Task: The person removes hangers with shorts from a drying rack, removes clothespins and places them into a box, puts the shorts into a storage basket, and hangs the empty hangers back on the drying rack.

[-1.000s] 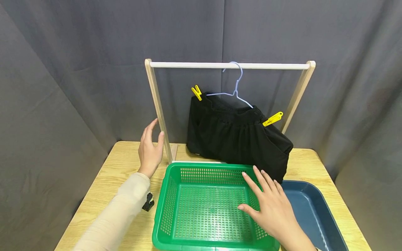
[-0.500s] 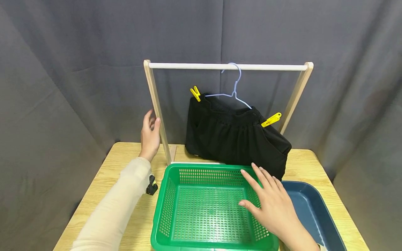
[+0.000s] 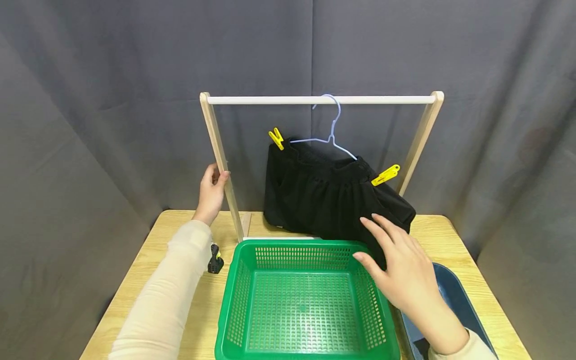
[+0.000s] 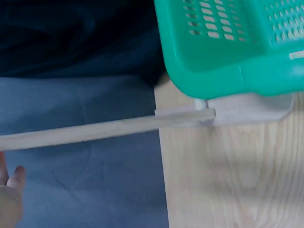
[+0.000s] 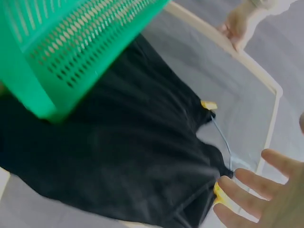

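A small clothes rack (image 3: 320, 100) of pale wood with a white rod stands at the back of the table. My left hand (image 3: 211, 194) grips its left post between thumb and fingers, about halfway up. From the rod hangs a lilac hanger (image 3: 332, 137). On it is a black elastic-waisted garment (image 3: 328, 197), tilted lower to the right. Yellow clothespins (image 3: 385, 175) are fixed at either end of the waistband. My right hand (image 3: 407, 265), fingers spread and holding nothing, hovers over the basket's right rim, overlapping the garment's lower part in the head view.
A green perforated basket (image 3: 301, 243) stands in front of the rack and hides the rack's lower front. Right of it lies a dark blue tray (image 3: 459, 295), partly covered by the right forearm. Grey curtains (image 3: 148, 100) surround the wooden table (image 3: 108, 320).
My left hand has come in against the left post and its fingers have closed on it. The right hand has risen and shifted slightly right. The head view has shifted a little.
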Demonstrator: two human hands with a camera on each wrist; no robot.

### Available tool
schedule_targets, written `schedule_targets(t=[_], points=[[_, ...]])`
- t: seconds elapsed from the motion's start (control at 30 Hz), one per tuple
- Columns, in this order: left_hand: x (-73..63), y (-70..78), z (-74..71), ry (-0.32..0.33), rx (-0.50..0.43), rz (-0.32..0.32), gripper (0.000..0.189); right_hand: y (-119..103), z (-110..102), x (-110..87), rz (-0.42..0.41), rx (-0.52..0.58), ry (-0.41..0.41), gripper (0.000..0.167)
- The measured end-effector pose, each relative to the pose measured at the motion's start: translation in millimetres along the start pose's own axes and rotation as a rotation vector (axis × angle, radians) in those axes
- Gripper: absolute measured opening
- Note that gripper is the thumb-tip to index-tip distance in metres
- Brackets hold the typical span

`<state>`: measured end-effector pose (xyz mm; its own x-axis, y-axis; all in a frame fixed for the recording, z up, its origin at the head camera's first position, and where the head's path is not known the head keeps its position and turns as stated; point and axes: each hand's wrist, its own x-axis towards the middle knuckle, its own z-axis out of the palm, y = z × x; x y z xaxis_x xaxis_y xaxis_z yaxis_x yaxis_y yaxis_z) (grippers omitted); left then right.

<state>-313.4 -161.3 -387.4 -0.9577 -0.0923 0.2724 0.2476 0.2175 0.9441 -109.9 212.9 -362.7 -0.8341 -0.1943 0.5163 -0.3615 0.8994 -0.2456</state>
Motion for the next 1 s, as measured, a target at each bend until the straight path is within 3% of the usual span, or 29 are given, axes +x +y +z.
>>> schedule_targets(t=[0.1,0.3,0.4,0.57,0.73,0.87,1.0], points=[[-1.0,-0.8,-2.6,-0.023,0.021,-0.016,0.042,4,-10,9.0,0.013,-0.004,0.098,0.062],[0.6,-4.0,-3.1,0.014,0.033,-0.024,0.038,17,-27,27.0,0.068,0.005,0.235,0.046],[0.7,-3.2,0.9,0.024,0.033,-0.023,0.035,28,-32,35.7,0.140,0.030,0.204,0.040],[-0.2,-4.6,7.6,0.046,0.020,-0.030,0.032,46,-32,52.8,0.269,0.081,0.016,0.042],[-0.9,-6.5,8.7,0.065,-0.001,-0.020,0.035,59,-19,66.4,0.278,0.094,-0.095,0.039],[-0.7,-6.6,7.7,0.070,-0.034,-0.026,0.038,62,-9,70.6,0.271,0.115,-0.094,0.034],[-1.8,-5.8,7.6,0.088,-0.068,-0.029,0.039,64,0,71.9,0.268,0.155,0.006,0.027]])
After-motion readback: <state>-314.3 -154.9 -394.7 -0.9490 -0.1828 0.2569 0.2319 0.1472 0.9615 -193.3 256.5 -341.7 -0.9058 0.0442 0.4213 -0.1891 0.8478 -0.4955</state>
